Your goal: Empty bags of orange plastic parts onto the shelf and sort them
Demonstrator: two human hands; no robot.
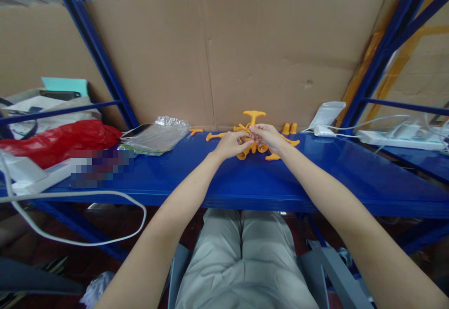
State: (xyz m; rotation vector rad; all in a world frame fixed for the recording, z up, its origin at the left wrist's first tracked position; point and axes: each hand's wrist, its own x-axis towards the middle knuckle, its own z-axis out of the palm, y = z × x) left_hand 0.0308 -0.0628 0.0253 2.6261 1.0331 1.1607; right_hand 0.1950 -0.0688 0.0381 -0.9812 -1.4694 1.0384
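Both hands meet over a loose heap of yellow plastic parts on the blue shelf. My left hand [230, 145] has its fingers bent in a pinch, and my right hand [268, 136] pinches right beside it. What lies between the fingertips is too small to name. Just behind them a yellow T-shaped handle [254, 114] stands up. Yellow T-shaped pieces [272, 157] and round-ended pieces [241, 156] lie under and around the fingers, partly hidden. Left of the heap is a yellow handle with a metal spiral, like a corkscrew [196, 131]. Two yellow caps [289, 128] stand behind my right hand.
On the blue shelf [259, 189], a clear plastic bag [159, 136] lies to the left, near a red bag [66, 143] and a white cable [105, 194]. At right are a white packet [328, 117] and a power strip [396, 139]. Cardboard [280, 51] closes the back.
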